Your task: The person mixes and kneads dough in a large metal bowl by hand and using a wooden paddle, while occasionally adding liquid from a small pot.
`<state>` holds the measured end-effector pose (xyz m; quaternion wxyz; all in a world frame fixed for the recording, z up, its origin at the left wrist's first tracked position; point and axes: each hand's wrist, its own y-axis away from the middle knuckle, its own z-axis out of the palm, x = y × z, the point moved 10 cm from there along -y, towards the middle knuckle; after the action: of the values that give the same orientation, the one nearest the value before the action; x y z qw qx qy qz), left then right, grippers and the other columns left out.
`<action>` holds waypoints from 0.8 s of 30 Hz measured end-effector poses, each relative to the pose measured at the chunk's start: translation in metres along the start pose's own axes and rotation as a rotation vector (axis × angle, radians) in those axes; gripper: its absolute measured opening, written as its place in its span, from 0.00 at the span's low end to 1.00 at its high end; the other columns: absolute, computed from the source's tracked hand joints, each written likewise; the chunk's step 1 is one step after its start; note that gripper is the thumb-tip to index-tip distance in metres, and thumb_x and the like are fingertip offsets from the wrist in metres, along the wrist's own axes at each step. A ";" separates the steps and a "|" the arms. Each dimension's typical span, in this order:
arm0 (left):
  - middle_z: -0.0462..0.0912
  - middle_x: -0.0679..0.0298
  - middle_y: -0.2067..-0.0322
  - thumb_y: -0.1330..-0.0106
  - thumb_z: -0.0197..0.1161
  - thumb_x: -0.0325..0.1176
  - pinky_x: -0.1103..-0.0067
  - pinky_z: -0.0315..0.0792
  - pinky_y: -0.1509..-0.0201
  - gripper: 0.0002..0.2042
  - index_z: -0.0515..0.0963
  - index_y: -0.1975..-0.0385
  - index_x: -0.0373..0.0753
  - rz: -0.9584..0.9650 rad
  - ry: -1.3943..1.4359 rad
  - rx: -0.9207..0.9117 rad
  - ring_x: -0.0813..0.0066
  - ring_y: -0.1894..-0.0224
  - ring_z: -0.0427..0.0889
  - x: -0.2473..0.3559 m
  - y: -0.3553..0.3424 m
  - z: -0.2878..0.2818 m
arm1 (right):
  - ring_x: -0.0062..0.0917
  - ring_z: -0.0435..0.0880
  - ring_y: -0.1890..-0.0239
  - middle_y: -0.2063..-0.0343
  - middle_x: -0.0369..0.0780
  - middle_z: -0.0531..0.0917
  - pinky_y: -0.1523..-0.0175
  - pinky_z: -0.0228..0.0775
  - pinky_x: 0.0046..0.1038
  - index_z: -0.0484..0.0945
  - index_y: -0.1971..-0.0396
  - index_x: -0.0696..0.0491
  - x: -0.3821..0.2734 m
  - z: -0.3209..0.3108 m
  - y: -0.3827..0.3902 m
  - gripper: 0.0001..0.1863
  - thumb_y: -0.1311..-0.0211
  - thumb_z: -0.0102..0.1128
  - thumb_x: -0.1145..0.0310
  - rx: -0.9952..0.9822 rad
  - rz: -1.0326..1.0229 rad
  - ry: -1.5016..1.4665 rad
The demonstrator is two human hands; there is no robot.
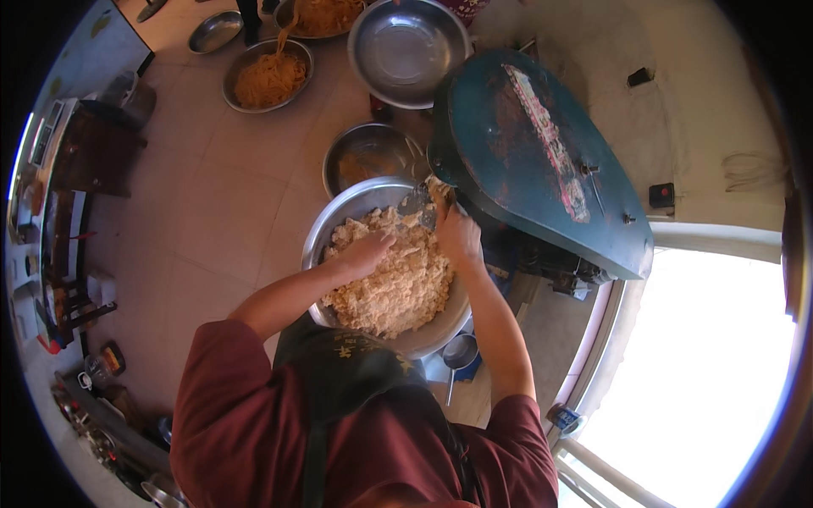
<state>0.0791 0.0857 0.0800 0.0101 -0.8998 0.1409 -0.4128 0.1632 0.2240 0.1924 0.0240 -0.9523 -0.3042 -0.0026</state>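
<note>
A large metal basin (315, 239) in front of me is heaped with crumbly, pale tan dough (398, 292). My left hand (366, 256) lies over the left part of the heap, fingers stretched toward the middle and partly lost against the crumbs. At the basin's far right rim, beside the green machine, my right hand (458, 235) is closed around something dough-smeared that I cannot make out. Next to those fingers is a flat grey metal piece (415, 201) with dough stuck on it; whether the hand holds it is unclear.
A big green machine housing (525, 144) stands close on the right. Beyond the basin are a metal bowl (330, 169) with orange residue, an upright-tilted metal basin (409, 52) and a bowl of orange strands (269, 83). A small saucepan (460, 349) sits near my right forearm.
</note>
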 end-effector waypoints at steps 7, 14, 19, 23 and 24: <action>0.77 0.43 0.63 0.31 0.47 0.26 0.57 0.74 0.62 0.19 0.60 0.42 0.26 -0.312 0.027 -0.320 0.46 0.62 0.80 -0.012 0.021 0.012 | 0.45 0.87 0.69 0.65 0.50 0.86 0.62 0.79 0.43 0.77 0.49 0.49 0.029 0.037 -0.005 0.18 0.31 0.47 0.57 -0.293 0.239 -0.088; 0.78 0.48 0.58 0.36 0.61 0.30 0.61 0.75 0.58 0.22 0.66 0.43 0.37 -0.261 0.144 -0.307 0.50 0.58 0.81 0.010 0.013 0.015 | 0.48 0.85 0.64 0.71 0.54 0.85 0.57 0.79 0.45 0.83 0.67 0.58 0.047 0.030 0.003 0.25 0.28 0.43 0.53 -0.196 0.239 -0.012; 0.76 0.48 0.51 0.38 0.63 0.27 0.64 0.73 0.48 0.25 0.66 0.40 0.39 -0.236 0.335 -0.319 0.50 0.50 0.78 -0.008 0.027 0.038 | 0.47 0.85 0.68 0.75 0.53 0.84 0.61 0.79 0.45 0.81 0.67 0.59 0.013 0.008 0.009 0.24 0.29 0.46 0.52 -0.227 0.188 -0.102; 0.79 0.46 0.56 0.39 0.57 0.22 0.63 0.74 0.57 0.24 0.68 0.41 0.39 -0.337 0.417 -0.360 0.53 0.59 0.81 -0.008 0.022 0.049 | 0.48 0.85 0.74 0.79 0.52 0.83 0.67 0.78 0.45 0.79 0.73 0.57 0.006 0.008 0.004 0.22 0.31 0.51 0.53 -0.080 0.112 -0.119; 0.80 0.46 0.57 0.39 0.56 0.22 0.63 0.74 0.57 0.24 0.68 0.41 0.40 -0.322 0.420 -0.353 0.53 0.59 0.81 -0.002 0.015 0.045 | 0.48 0.84 0.76 0.80 0.52 0.82 0.69 0.78 0.46 0.79 0.75 0.57 0.015 0.015 -0.006 0.22 0.31 0.51 0.53 -0.027 0.143 -0.126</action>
<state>0.1082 0.0678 0.0468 -0.2412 -0.7934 0.0649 -0.5550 0.1714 0.2386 0.1775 -0.0080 -0.9701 -0.2362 0.0551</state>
